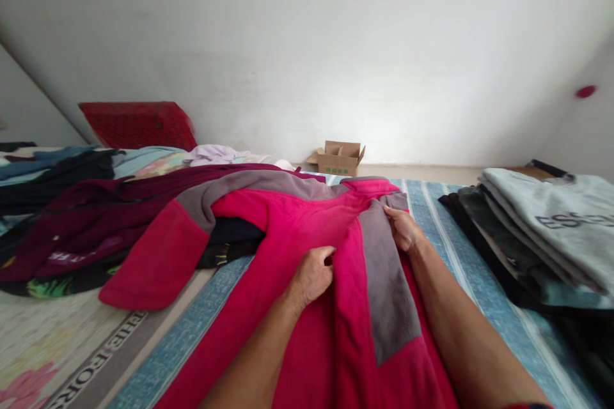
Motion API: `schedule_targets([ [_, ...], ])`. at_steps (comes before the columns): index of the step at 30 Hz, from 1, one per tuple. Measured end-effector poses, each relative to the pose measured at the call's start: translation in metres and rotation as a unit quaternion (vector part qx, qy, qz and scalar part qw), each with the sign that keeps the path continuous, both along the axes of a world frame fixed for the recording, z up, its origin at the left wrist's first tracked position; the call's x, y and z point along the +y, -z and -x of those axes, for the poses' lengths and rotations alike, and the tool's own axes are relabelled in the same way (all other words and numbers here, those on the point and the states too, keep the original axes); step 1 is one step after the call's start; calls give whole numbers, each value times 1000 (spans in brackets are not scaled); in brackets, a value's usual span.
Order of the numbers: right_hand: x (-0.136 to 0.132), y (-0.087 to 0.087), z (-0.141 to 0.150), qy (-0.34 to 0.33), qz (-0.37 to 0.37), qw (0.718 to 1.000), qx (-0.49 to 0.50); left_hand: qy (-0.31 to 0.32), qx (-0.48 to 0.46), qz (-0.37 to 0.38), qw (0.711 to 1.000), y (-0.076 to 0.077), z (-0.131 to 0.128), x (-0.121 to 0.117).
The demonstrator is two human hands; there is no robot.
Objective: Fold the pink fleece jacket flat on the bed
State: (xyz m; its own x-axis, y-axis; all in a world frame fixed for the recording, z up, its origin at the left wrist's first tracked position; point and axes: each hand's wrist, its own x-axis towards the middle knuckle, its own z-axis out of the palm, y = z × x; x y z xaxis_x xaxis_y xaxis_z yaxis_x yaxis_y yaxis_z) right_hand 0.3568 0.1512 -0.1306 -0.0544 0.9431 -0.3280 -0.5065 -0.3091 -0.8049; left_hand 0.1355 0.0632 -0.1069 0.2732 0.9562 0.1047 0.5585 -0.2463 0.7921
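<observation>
A pink fleece jacket with grey panels [307, 230] lies spread on a striped blue mat, with one sleeve out to the left. My left hand [311, 276] pinches the jacket's front edge near the middle, its fingers tucked under the fleece. My right hand [403, 228] is higher up near the collar, its fingers curled over the grey strip [386, 287]. A dark garment [235, 236] shows beneath the jacket's left side.
A folded stack of grey and dark clothes [542, 230] stands to the right on the blue mat [460, 249]. A maroon garment [96, 217] and other clothes lie heaped to the left. Behind them are a red cushion [137, 124], an open cardboard box [338, 158] and a white wall [307, 45].
</observation>
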Motion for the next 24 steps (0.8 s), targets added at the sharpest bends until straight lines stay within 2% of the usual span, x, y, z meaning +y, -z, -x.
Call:
schedule_targets([
  [3,0,1,1,-12,-16,1000,2,13,-34,-36,999,10,-7,1],
  [5,0,2,0,-14,-31,999,-1,36,-76,-24,996,9,-10,0],
  [12,0,5,-5,-13,-38,999,-15,143,-175,82,971,-10,-5,-7],
  [17,-2,3,-5,-10,-36,999,-16,231,-255,205,916,-18,2,-11],
  [21,-3,4,-6,-12,-38,999,-15,238,-294,219,899,-20,4,-14],
  [24,-2,5,-7,-10,-39,999,-14,203,-297,210,909,-16,0,-15],
])
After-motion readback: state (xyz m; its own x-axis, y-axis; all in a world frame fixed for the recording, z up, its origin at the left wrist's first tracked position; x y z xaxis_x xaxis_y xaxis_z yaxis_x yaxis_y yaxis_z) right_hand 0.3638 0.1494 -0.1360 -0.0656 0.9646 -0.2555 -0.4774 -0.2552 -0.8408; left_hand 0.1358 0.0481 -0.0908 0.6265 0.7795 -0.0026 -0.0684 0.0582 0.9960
